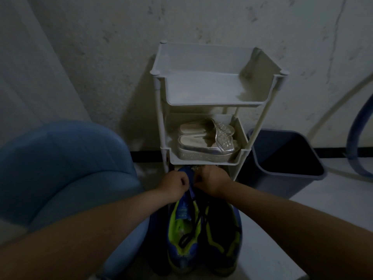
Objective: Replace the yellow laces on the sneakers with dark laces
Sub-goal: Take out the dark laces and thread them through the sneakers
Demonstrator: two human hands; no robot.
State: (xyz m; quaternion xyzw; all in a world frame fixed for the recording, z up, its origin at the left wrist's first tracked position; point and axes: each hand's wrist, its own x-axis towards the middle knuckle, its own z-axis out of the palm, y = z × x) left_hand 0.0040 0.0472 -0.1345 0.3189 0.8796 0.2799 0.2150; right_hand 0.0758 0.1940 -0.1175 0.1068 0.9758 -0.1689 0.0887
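While the head view looks down in dim light, both forearms reach from 6 o'clock toward the frame centre.

1. Left hand (pixel 175 184): grip curled and clamped on the blue tongue (pixel 184 207) of the first sneaker (pixel 181 257), pulling its top edge up toward 12 o'clock.
2. Right hand (pixel 211 182): grip curled together, just beside the left hand at its 3 o'clock, and pinching the dark lace (pixel 201 217). The fingertip contact is in shadow.
3. Dark lace: it runs from between my hands toward 6 o'clock, across the yellow-green lining of the first sneaker, and ends in a loop inside the opening.
4. Second sneaker (pixel 224 239): touching the first at its 3 o'clock; both stand on the floor (pixel 302 229), toes toward 6 o'clock.
5. Surroundings: a white rack (pixel 203 91) stands at 12 o'clock against the wall, with silver sandals (pixel 207 140) on its middle shelf. A blue chair (pixel 60 168) sits at 9 o'clock and a dark bin (pixel 286 160) at 3 o'clock.
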